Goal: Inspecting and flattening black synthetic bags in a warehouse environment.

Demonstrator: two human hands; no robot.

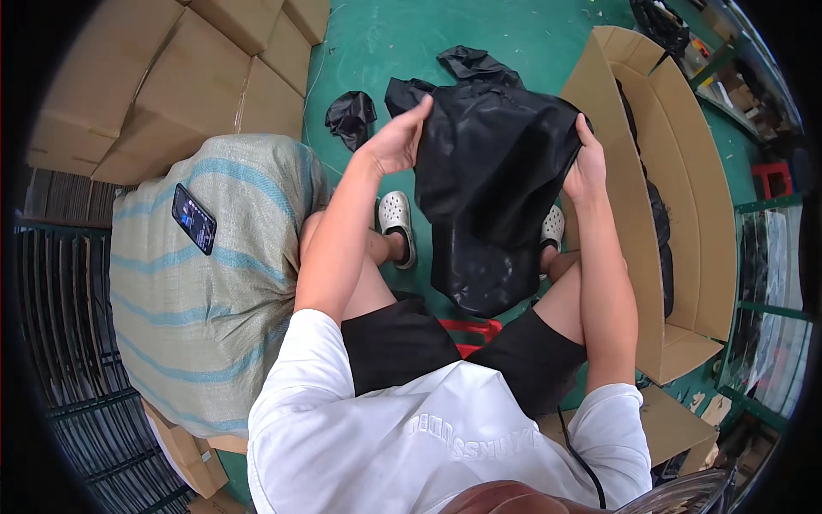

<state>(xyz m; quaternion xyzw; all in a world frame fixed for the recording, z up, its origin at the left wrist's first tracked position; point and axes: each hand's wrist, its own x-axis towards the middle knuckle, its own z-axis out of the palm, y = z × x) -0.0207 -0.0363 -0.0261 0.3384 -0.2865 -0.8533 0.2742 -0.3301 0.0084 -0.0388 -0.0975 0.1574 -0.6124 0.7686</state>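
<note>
A large black, glossy, bag-like piece (497, 180) of soft material hangs between my hands over the floor, in front of my knees. My left hand (399, 141) is closed on its upper left edge, thumb on top. My right hand (586, 167) grips its upper right corner, thumb up and fingers partly hidden behind the material. The lower end of the piece droops rounded and creased between my legs. Just beyond it lies another crumpled black piece (479, 67), and a smaller black one (350, 118) rests on the floor to the left.
At my left is a stuffed woven sack (231, 317) with blue stripes, a phone (194, 220) on top. Cardboard boxes (193, 73) are stacked behind it. An open carton (629, 283) with black pieces inside stands at my right. Under me shows a red stool (469, 327).
</note>
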